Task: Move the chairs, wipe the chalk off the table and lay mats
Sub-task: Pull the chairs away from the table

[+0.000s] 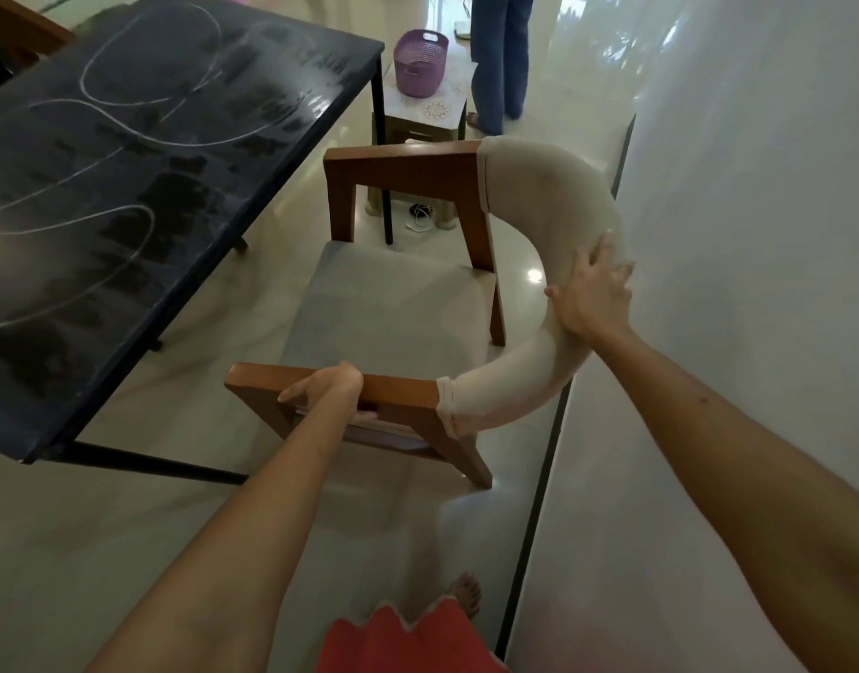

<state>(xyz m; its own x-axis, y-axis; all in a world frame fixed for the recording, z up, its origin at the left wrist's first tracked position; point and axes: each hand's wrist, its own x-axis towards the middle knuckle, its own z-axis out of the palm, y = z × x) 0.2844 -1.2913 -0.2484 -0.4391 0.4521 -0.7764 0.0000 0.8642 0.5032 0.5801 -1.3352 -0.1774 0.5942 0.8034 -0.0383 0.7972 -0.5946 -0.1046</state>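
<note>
Chair (393,303) stands between chalked table (140,153) and wall (757,235), left hand (323,387) gripping its near wooden armrest (349,388), right hand (593,296) clasping the padded backrest (553,284).

Glossy pale floor (126,527), white wall (757,235), purple basket (420,63)

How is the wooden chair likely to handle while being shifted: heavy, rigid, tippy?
The chair probably moves as one stiff piece, given its solid wooden frame. Likely fairly heavy: the left hand and right hand both hold it. Its padded backrest may give slightly under grip.
</note>
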